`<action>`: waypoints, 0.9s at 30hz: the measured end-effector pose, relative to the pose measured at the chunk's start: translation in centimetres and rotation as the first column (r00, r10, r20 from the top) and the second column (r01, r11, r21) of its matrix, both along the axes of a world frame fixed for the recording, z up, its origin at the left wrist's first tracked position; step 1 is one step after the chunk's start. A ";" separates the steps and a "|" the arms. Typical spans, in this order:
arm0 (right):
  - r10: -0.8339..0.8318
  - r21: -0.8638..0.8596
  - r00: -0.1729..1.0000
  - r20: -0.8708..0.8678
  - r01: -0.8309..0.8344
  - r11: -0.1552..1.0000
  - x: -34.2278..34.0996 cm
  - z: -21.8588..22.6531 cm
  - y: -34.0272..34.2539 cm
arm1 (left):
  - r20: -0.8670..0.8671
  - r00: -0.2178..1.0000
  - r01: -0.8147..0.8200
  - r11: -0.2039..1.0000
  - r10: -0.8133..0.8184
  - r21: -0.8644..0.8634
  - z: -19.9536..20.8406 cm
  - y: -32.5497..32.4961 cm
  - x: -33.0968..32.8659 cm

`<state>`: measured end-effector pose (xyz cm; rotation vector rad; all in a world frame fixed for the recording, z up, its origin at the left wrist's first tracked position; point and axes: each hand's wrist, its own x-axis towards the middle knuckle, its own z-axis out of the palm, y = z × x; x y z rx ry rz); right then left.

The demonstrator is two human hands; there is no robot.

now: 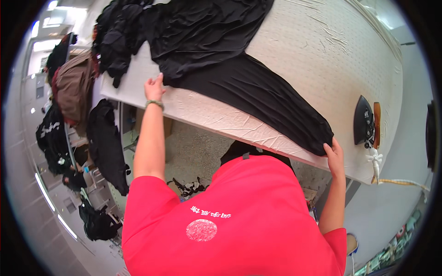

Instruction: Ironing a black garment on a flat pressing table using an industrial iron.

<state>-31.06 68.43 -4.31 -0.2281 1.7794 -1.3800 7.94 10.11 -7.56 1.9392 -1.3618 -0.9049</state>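
A black garment [276, 96] lies across the padded table, one long leg or sleeve stretched toward the near right edge. My right hand [336, 158] grips the narrow end of that length, thumb on its near side and fingers at its outer side. At the other end, my left hand [155, 90] is beside the cloth's near left edge, its fingers apart and partly bent. Its fingertips are next to the fabric or just touch it. The garment's upper part [207, 32] spreads in loose folds toward the far side and runs out of view.
On the table's right stands an iron [363, 120] with a brown handle and a wrapped cord [400, 182]. A pale cover [317, 41] wrinkles over the table. Dark clothes [117, 41] heap at its far left corner; more garments [76, 87] hang at left. Scraps [189, 187] lie on the floor.
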 end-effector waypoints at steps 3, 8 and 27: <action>0.039 0.204 0.999 0.028 -0.044 0.978 0.3 0.1 0.1 | -0.043 0.992 0.124 0.976 -0.118 0.177 -1.9 -1.5 1.9; 0.014 0.215 0.997 -0.073 0.003 0.977 0.2 0.8 -1.3 | -0.148 0.901 0.423 0.901 -0.408 0.093 0.9 0.3 -2.0; 0.092 0.281 0.899 -0.427 0.036 0.959 -6.5 1.2 -5.8 | 0.631 0.493 0.840 0.517 -0.599 -0.166 -0.5 -15.1 -2.6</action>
